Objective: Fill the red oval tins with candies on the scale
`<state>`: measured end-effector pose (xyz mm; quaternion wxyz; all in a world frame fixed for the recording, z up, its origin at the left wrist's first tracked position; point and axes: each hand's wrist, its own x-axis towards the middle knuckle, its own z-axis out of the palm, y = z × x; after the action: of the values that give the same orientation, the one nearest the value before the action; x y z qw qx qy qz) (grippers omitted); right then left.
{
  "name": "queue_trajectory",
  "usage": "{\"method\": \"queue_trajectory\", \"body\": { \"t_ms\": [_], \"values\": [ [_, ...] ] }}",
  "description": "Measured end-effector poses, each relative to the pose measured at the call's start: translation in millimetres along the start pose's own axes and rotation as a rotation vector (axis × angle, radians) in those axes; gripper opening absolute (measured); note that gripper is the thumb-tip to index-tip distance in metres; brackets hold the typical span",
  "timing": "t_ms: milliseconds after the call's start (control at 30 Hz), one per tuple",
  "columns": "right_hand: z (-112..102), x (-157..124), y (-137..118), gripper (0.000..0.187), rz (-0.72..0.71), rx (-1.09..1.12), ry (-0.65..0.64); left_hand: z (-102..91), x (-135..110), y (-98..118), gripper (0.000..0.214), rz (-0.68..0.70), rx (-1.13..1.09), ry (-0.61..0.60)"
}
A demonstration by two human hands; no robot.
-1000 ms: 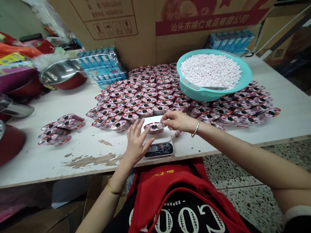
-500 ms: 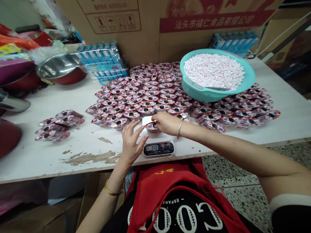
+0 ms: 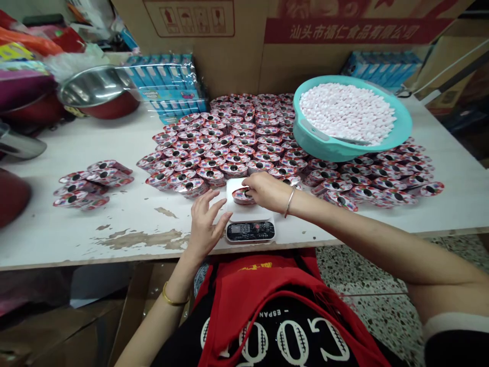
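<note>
A small oval-topped box, red and patterned with a dark hole in its top, stands on the white plate of a digital kitchen scale. Digits are lit on the scale's display. My right hand is over the right end of this box, fingers pinched together near the hole; whatever is between them is hidden. To the left of the scale, my left hand hovers with fingers spread and nothing in it. Close behind the scale are rows of matching oval boxes.
A turquoise basin heaped with small white candies rests over boxes at the right. Several similar boxes form a group at left. Behind are a steel bowl, wrapped blue packs and a big carton.
The view has shifted slightly. My right hand stays at the box on the scale, now a little further off its top, so more of the box shows. My left hand remains spread.
</note>
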<state>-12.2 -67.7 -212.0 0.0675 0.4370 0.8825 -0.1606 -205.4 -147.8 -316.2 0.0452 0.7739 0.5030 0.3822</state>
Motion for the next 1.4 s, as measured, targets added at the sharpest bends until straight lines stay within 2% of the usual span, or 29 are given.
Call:
{"method": "queue_trajectory", "body": {
  "t_ms": [200, 533, 600, 700, 800, 867, 967, 1133, 1267, 1400],
  "values": [
    [-1.5, -3.1, -3.3, 0.023, -0.016, 0.041, 0.026, 0.2, -3.7, -0.4, 0.028, -0.004, -0.014, -0.006],
    [9.7, -0.9, 5.1, 0.021, -0.045, 0.398, 0.213, -0.8, -8.6, -0.7, 0.028, -0.038, -0.045, -0.016],
    [6.3, -3.3, 6.6, 0.02, -0.045, 0.574, 0.275, -1.1, -9.5, -2.0, 0.028, -0.046, -0.054, -0.011],
    [-3.9, -17.4, 11.5, 0.018, -0.001, 1.043, 0.304, -1.7, -10.8, -4.6, 0.027, -0.066, -0.077, 0.02],
    [-11.1, -43.7, 21.6, 0.019, 0.092, 1.506, 0.335, -2.3, -10.9, -6.1, 0.027, -0.091, -0.098, 0.036],
    [-8.3, -64.5, 30.3, 0.016, 0.173, 1.687, 0.407, -2.2, -8.5, -5.2, 0.028, -0.096, -0.112, 0.034],
    [12.1, -94.8, 42.8, 0.012, 0.314, 1.9, 0.515, -1.2, 1.1, -0.2, 0.03, -0.062, -0.127, 0.03],
    [75.2, -131.7, 53.1, 0.008, 0.59, 2.284, 0.709, 4.4, 30.1, 11.5, 0.032, 0.112, -0.101, -0.012],
    [120.7, -142.2, 56.0, 0.015, 0.834, 2.402, 0.813, 13.8, 52.8, 18.8, 0.035, 0.309, -0.009, -0.142],
    [143.3, -140.1, 58.9, 0.019, 0.915, 2.43, 0.86, 20.6, 65.1, 21.5, 0.033, 0.438, 0.081, -0.262]
  ]
}}
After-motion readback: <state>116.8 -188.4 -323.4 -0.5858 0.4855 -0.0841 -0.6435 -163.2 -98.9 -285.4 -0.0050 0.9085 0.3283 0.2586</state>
